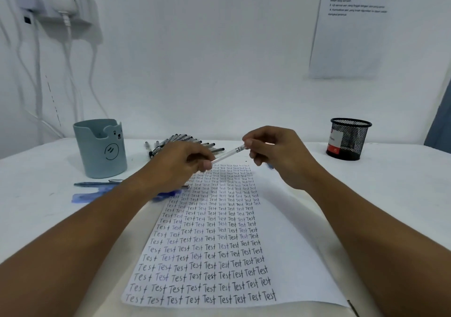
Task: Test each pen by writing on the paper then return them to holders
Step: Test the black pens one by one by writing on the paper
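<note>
I see both hands raised over the far end of the paper (219,231), sharing one clear pen (228,155). The left hand (181,163) has its fingers curled round the pen's lower end, thumb tip pressed against the barrel. The right hand (275,153) pinches the upper end between thumb and forefinger, its other fingers loosely curled beneath. The pen slants up from left to right, clear of the sheet.

The paper runs from the near table edge away from me, filled with rows of the word "Test" on its left and middle; its right strip is bare. Its near right corner reaches the table's front edge.

Behind the left hand a fan of pens (185,142) lies flat on the table (378,194), close to the back wall. The blue bear cup (101,148) stands at the far left, well apart from the hands, with a blue pen (95,184) lying just in front of it and a blue smear or wrapper (85,197) nearer me; I cannot tell which. Another blue pen (168,196) peeks from under the left forearm at the paper's left edge.

The black mesh cup (347,138) stands far right near the wall. Between it and the right hand the tabletop is open.
</note>
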